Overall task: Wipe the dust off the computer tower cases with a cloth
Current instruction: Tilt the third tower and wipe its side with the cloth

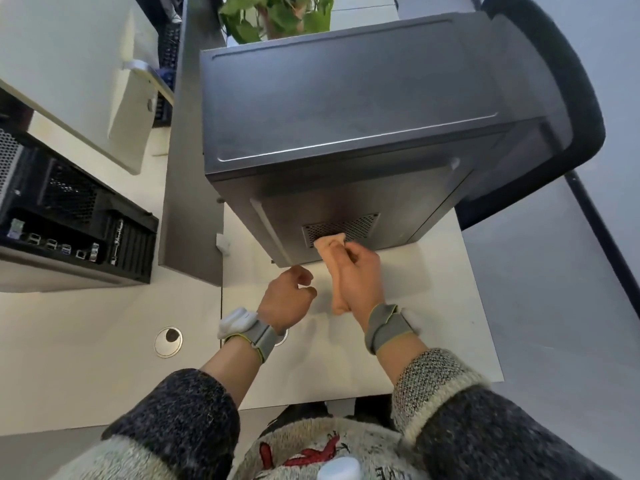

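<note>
On the white desk (433,306) straight ahead of the person stands the dark grey computer tower (346,98), its long axis running across the view from left to right, so that one long face is turned toward the hands. Low on that near face sits a perforated vent grille (356,225), and this is where the work is: the right hand (356,275) is clenched round a peach cloth (330,242), bunched into a roll that runs through the fist, with its upper end pressed against the lower left part of the grille and its tail hanging out below the palm above the desk. The right forearm reaches forward and slightly inward, wrist raised, the knuckles just short of the case. The left hand (285,299) hovers lower and to the left, near the tower's bottom edge, fingers loosely curled and grasping nothing; whether a fingertip touches the case cannot be told. The right hand is plainly the nearer one to the grille, so the next stroke probably runs sideways along the panel, following the tower's length. A second tower (69,216) lies well apart at the far left.
</note>
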### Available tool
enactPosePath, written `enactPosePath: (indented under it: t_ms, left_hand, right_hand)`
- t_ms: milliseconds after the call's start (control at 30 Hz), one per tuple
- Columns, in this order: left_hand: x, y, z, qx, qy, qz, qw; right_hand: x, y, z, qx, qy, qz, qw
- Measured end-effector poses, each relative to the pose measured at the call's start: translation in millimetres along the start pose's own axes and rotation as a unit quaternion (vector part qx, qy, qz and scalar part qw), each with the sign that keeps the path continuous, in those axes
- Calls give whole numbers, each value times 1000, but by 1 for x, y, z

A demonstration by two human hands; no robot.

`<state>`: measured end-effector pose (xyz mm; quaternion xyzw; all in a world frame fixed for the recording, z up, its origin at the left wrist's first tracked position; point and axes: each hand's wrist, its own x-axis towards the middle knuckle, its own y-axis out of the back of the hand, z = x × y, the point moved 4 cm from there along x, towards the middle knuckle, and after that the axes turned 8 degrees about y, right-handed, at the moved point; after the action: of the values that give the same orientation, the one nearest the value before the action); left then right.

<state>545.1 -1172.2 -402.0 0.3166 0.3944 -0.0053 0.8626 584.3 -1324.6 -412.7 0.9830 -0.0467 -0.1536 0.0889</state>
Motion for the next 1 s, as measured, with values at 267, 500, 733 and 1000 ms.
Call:
enactPosePath:
  t_ms: [267, 500, 733, 1000]
  left_hand:
    - [5, -5, 11, 18, -14, -18, 1000]
    - [6, -15, 40, 16, -51, -20, 998]
    - [6, -21, 50, 1, -58, -3, 998]
    - [5, -31, 65, 2, -72, -11, 997]
  right_hand:
    - [8, 23, -3, 12, -53, 32, 998]
    - [13, 30, -1, -22, -23, 13, 999]
    - [4, 59, -30, 17, 37, 47, 998]
    - [26, 77, -5, -51, -8, 53, 997]
